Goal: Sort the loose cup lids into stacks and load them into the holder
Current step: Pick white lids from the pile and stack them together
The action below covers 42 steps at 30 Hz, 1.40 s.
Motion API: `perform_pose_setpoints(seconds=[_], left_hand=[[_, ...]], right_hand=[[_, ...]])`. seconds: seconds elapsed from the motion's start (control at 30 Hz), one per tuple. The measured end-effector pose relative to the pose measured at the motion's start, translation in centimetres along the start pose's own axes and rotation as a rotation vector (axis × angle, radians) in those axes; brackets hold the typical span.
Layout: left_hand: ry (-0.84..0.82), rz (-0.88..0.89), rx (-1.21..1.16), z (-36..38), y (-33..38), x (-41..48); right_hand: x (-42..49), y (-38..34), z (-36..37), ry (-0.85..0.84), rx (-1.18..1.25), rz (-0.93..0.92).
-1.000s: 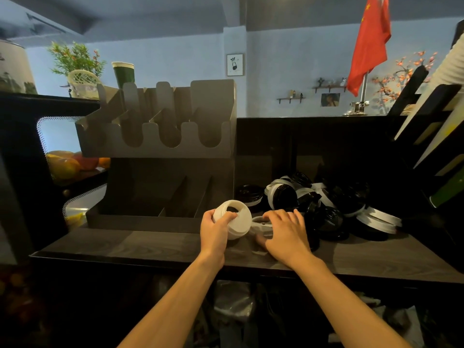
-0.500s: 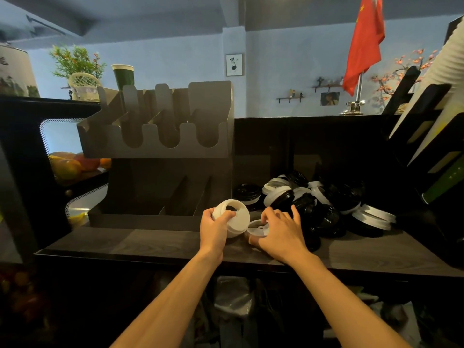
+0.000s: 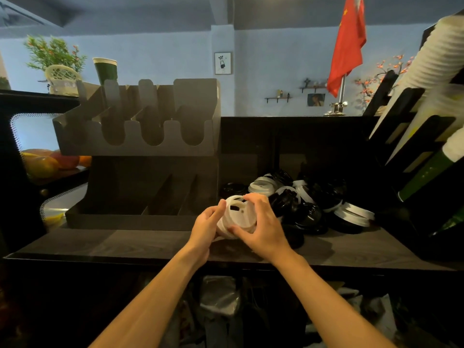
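Over the dark tabletop (image 3: 113,244), your left hand (image 3: 206,227) and right hand (image 3: 266,227) both grip one stack of white lids (image 3: 238,214), right beside the pile of loose lids (image 3: 306,212).

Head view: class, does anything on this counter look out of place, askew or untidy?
Yes. The black and white lids lie in a jumbled heap on the counter, right of the holder: tilted, overlapping, colours mixed. The holder's visible slots show no lids. Only the white lid stack being held looks ordered.
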<state>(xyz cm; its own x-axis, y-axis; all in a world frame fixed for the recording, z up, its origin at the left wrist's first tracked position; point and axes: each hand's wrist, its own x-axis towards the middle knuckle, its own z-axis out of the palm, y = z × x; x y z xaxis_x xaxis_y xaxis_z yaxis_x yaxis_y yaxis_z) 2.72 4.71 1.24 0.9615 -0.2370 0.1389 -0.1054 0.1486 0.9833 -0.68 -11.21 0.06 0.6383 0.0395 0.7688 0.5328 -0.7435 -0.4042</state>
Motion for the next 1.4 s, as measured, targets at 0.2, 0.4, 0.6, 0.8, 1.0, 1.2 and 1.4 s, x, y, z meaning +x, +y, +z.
perform_pose_setpoints(seconds=[0.2, 0.4, 0.6, 0.8, 1.0, 1.2, 1.4], left_hand=[[-0.055, 0.003, 0.033, -0.17, -0.05, -0.2], [-0.045, -0.025, 0.022, -0.28, -0.15, 0.05], [-0.057, -0.048, 0.04, -0.23, -0.17, 0.2], [-0.091, -0.093, -0.055, -0.49, -0.2, 0.23], [-0.082, -0.12, -0.022, -0.55, -0.06, 0.19], [-0.027, -0.117, -0.035, -0.69, -0.42, 0.5], [-0.134, -0.089, -0.093, -0.79, -0.06, 0.16]], right_hand=[[-0.1, -0.16, 0.31, -0.007, -0.091, -0.052], [-0.07, 0.09, 0.55, 0.011, -0.201, -0.044], [-0.16, 0.12, 0.47, 0.006, -0.164, 0.001], [-0.12, 0.01, 0.23, -0.046, -0.077, 0.068], [-0.17, 0.08, 0.18, -0.116, -0.091, 0.074], [-0.12, -0.08, -0.07, -0.157, -0.007, 0.07], [-0.05, 0.5, 0.01, -0.175, 0.229, 0.22]])
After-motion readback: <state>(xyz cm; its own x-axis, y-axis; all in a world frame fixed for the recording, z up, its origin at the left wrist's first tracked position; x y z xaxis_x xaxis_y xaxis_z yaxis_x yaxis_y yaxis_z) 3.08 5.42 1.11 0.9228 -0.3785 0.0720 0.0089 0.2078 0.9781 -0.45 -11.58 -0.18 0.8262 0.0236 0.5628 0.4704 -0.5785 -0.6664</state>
